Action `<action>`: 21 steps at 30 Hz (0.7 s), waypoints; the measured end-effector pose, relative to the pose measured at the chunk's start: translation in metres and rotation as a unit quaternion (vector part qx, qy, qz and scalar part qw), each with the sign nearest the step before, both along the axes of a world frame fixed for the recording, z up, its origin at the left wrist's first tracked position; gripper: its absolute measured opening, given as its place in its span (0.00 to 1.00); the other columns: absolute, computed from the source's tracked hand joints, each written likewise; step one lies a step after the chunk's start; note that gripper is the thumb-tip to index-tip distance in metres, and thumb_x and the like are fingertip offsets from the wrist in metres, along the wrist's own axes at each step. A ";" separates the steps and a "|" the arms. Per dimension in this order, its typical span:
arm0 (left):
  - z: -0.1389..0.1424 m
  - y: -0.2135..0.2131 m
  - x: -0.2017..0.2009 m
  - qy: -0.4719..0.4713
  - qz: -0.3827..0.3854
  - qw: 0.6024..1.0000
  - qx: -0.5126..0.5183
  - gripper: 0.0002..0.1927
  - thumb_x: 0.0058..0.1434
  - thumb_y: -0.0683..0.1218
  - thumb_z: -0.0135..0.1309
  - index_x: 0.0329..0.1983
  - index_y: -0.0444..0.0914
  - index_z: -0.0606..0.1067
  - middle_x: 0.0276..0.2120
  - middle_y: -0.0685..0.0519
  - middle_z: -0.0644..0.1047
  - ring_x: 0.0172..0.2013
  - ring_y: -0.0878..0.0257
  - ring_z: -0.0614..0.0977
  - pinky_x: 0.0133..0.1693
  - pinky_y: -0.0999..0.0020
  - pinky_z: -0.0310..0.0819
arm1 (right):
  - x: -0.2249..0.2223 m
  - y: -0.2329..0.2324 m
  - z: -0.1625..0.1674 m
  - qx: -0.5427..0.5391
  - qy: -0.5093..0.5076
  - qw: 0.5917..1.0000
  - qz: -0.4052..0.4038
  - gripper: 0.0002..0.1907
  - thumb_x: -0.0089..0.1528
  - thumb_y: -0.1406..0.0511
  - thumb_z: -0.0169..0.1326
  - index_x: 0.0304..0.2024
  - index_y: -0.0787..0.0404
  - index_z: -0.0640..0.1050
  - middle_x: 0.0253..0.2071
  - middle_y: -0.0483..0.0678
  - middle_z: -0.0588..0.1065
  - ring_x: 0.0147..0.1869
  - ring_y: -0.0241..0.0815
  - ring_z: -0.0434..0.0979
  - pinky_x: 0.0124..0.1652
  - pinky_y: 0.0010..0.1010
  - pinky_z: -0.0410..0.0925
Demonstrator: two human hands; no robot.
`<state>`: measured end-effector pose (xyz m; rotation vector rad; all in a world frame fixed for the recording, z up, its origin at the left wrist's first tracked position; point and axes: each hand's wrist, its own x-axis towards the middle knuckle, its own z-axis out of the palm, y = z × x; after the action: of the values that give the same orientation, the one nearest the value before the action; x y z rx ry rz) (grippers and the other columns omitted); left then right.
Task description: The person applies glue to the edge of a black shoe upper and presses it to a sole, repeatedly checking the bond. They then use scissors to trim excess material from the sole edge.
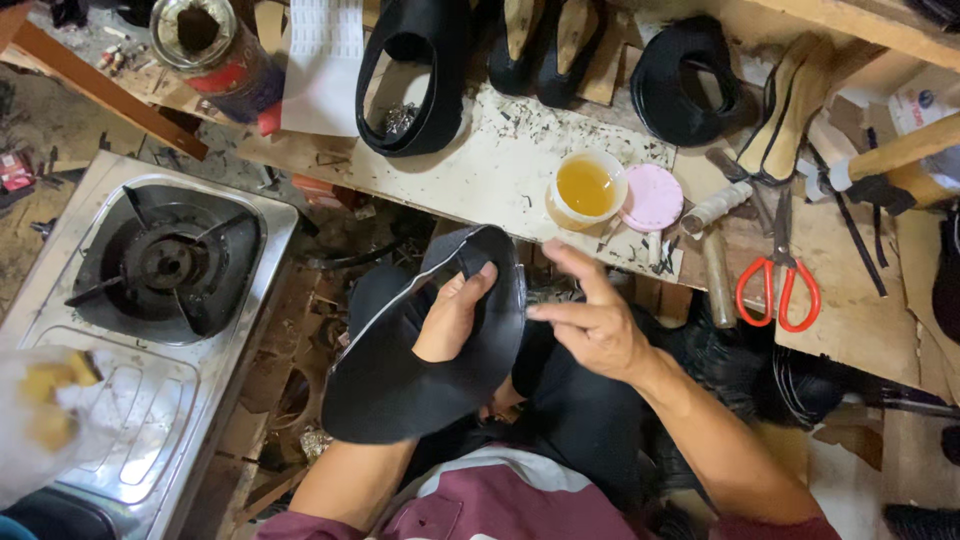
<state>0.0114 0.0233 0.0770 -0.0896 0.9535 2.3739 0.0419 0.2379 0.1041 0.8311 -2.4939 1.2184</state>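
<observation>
My left hand (pixel 455 315) grips a black shoe upper (pixel 400 375) over my lap, fingers curled over its rim near the toe end. My right hand (pixel 590 315) hovers just to the right of the upper, fingers spread apart and holding nothing, its fingertips close to the upper's edge. On the workbench just beyond my hands stands an open small tub of amber glue (pixel 586 188) with its pink lid (pixel 651 198) beside it.
A steel gas stove (pixel 150 300) stands at the left. The worn wooden bench (pixel 480 170) carries several black shoe uppers (pixel 415 75), red-handled scissors (pixel 779 285), a wooden-handled tool (pixel 717 280), a tin can (pixel 215 50) and scraps.
</observation>
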 end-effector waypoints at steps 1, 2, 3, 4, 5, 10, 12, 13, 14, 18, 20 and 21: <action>-0.004 0.002 0.000 0.000 0.004 1.000 0.000 0.10 0.72 0.47 0.47 0.49 0.38 0.75 0.36 0.57 0.79 0.33 0.68 0.78 0.38 0.71 0.72 | 0.001 0.001 -0.001 0.016 0.031 0.999 -0.015 0.20 0.55 0.77 0.55 0.47 0.55 0.83 0.73 0.59 0.61 0.79 0.58 0.62 0.69 0.46 0.65; -0.008 0.004 0.000 -0.001 0.006 1.000 0.001 0.09 0.73 0.47 0.47 0.49 0.38 0.75 0.36 0.58 0.79 0.33 0.68 0.77 0.38 0.71 0.72 | 0.001 0.000 -0.002 0.018 0.023 0.999 -0.034 0.20 0.56 0.76 0.56 0.49 0.56 0.83 0.73 0.60 0.61 0.78 0.58 0.62 0.68 0.46 0.65; -0.013 0.005 -0.001 -0.001 0.007 1.000 0.002 0.08 0.73 0.46 0.47 0.48 0.38 0.74 0.36 0.58 0.78 0.34 0.69 0.77 0.39 0.72 0.72 | 0.001 -0.001 -0.002 0.021 0.017 0.998 -0.053 0.20 0.56 0.76 0.58 0.51 0.57 0.82 0.73 0.62 0.61 0.76 0.59 0.63 0.67 0.46 0.65; -0.019 0.005 -0.002 0.031 0.006 0.999 0.006 0.08 0.74 0.46 0.48 0.47 0.38 0.74 0.37 0.58 0.78 0.34 0.69 0.76 0.40 0.72 0.72 | 0.001 -0.002 -0.003 0.024 0.011 0.997 -0.071 0.21 0.57 0.75 0.59 0.52 0.58 0.82 0.72 0.63 0.60 0.75 0.60 0.63 0.66 0.46 0.65; -0.024 0.005 -0.002 0.062 0.006 0.998 0.010 0.07 0.75 0.45 0.48 0.47 0.37 0.73 0.37 0.59 0.77 0.35 0.69 0.76 0.41 0.72 0.71 | 0.001 -0.003 -0.003 0.055 0.025 0.997 -0.057 0.22 0.54 0.76 0.59 0.51 0.58 0.82 0.71 0.63 0.61 0.75 0.61 0.63 0.67 0.47 0.63; -0.042 -0.003 -0.005 0.094 0.017 0.994 -0.053 0.12 0.75 0.46 0.47 0.42 0.32 0.75 0.37 0.56 0.77 0.35 0.66 0.74 0.42 0.69 0.70 | 0.000 -0.002 0.001 0.066 0.080 0.994 0.025 0.26 0.49 0.76 0.60 0.49 0.52 0.83 0.70 0.56 0.65 0.76 0.60 0.63 0.72 0.48 0.60; -0.042 -0.005 -0.008 0.086 -0.021 0.995 -0.046 0.14 0.79 0.47 0.48 0.42 0.31 0.74 0.34 0.54 0.75 0.31 0.64 0.72 0.38 0.65 0.69 | -0.001 -0.002 0.003 0.087 0.095 0.992 -0.002 0.26 0.50 0.76 0.60 0.51 0.55 0.82 0.70 0.59 0.63 0.76 0.62 0.61 0.72 0.48 0.60; -0.039 -0.004 -0.009 0.089 -0.006 0.994 -0.057 0.13 0.77 0.48 0.47 0.44 0.32 0.74 0.37 0.55 0.76 0.35 0.65 0.73 0.42 0.67 0.69 | -0.001 -0.002 0.003 0.098 0.105 0.990 -0.016 0.26 0.51 0.76 0.61 0.52 0.56 0.82 0.70 0.60 0.63 0.76 0.62 0.61 0.72 0.48 0.60; -0.035 -0.004 -0.009 0.091 0.010 0.993 -0.069 0.13 0.74 0.48 0.46 0.46 0.33 0.75 0.40 0.56 0.77 0.39 0.67 0.75 0.46 0.69 0.70 | -0.001 -0.002 0.004 0.106 0.096 0.990 -0.001 0.26 0.51 0.76 0.60 0.51 0.56 0.83 0.69 0.59 0.63 0.76 0.62 0.61 0.71 0.48 0.60; -0.016 -0.011 -0.017 -0.030 0.121 0.982 -0.140 0.13 0.70 0.49 0.51 0.50 0.36 0.75 0.43 0.58 0.77 0.44 0.68 0.75 0.48 0.70 0.70 | -0.014 0.007 0.005 0.144 0.113 0.983 -0.026 0.19 0.54 0.74 0.60 0.47 0.54 0.84 0.70 0.57 0.66 0.75 0.61 0.64 0.72 0.49 0.60; -0.012 -0.019 -0.026 -0.019 0.131 0.979 -0.154 0.15 0.66 0.49 0.54 0.51 0.35 0.76 0.43 0.57 0.79 0.44 0.65 0.77 0.48 0.68 0.72 | -0.026 0.019 0.004 0.166 0.118 0.974 -0.096 0.16 0.56 0.73 0.60 0.47 0.57 0.84 0.70 0.58 0.67 0.75 0.61 0.65 0.72 0.49 0.60; -0.013 -0.021 -0.031 -0.011 0.137 0.978 -0.160 0.16 0.64 0.48 0.55 0.52 0.35 0.77 0.43 0.56 0.80 0.44 0.64 0.78 0.49 0.67 0.73 | -0.037 0.028 0.005 0.180 0.111 0.968 -0.134 0.16 0.57 0.72 0.60 0.48 0.60 0.83 0.70 0.59 0.67 0.75 0.63 0.65 0.72 0.49 0.60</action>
<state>-0.0197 0.0019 0.0641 -0.3925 1.3827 2.4332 0.0051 0.2662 0.1089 0.6339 -2.5671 0.5613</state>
